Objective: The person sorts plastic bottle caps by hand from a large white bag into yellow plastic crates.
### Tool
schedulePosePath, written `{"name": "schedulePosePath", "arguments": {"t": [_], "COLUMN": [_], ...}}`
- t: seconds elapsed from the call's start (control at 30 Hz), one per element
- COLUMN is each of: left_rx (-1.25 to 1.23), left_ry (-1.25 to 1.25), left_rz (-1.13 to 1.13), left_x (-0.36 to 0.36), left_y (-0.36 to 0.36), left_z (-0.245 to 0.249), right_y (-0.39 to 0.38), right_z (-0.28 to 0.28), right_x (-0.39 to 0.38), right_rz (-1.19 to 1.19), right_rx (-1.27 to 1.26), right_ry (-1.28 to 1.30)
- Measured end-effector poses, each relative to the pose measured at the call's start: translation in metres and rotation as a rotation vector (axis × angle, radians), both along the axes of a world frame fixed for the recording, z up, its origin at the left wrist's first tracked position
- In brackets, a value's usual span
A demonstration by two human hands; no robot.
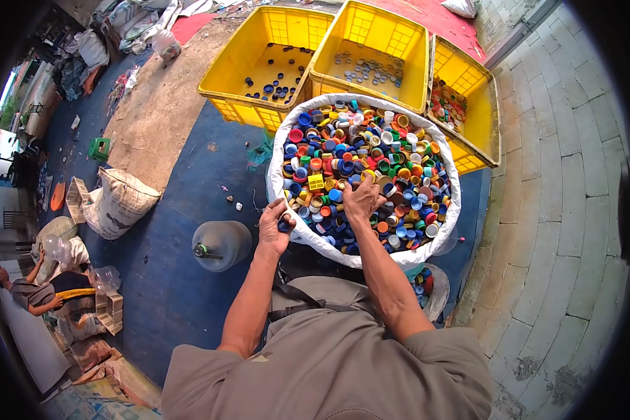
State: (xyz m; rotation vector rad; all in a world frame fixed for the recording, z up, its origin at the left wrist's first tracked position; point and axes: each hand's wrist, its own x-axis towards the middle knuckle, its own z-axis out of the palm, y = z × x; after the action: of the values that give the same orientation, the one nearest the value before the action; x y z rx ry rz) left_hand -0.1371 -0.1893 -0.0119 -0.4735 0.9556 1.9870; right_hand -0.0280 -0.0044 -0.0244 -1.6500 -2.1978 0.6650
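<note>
A big white sack [281, 155] with a rolled rim stands before me, heaped with bottle caps [343, 150] of many colours. My left hand [273, 229] is at the sack's near left rim, its fingers curled around a dark blue bottle cap [284, 225]. Whether more caps are in that palm is hidden. Over the middle of the heap, my right hand [362, 200] reaches down with its fingers apart, touching the caps. Its fingertips are partly hidden among them. A yellow square piece [316, 183] lies on the heap left of this hand.
Three yellow crates [213, 98] stand behind the sack; dark caps, pale caps and reddish-orange caps lie in them separately. A large translucent jug [224, 246] is on the left. Farther left are a full woven sack [122, 203] and a seated person [38, 294]. A block wall [539, 210] bounds the right.
</note>
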Motion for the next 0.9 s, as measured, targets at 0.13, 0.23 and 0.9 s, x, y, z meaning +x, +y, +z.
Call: {"name": "schedulePosePath", "arguments": {"t": [0.13, 0.23, 0.9], "left_rx": [-0.190, -0.387, -0.997], "left_ry": [0.229, 0.491, 1.550], "left_rz": [-0.061, -0.166, -0.777], "left_x": [-0.002, -0.006, -0.036], "left_y": [-0.001, 0.003, 0.051], "left_z": [-0.012, -0.016, -0.016], "right_y": [0.000, 0.001, -0.041], "right_z": [-0.009, -0.003, -0.005], "right_x": [0.001, 0.007, 0.135], "right_rz": [0.002, 0.016, -0.361], "right_rx": [-0.031, -0.072, -1.168], "right_ry": [0.051, 0.086, 1.608]}}
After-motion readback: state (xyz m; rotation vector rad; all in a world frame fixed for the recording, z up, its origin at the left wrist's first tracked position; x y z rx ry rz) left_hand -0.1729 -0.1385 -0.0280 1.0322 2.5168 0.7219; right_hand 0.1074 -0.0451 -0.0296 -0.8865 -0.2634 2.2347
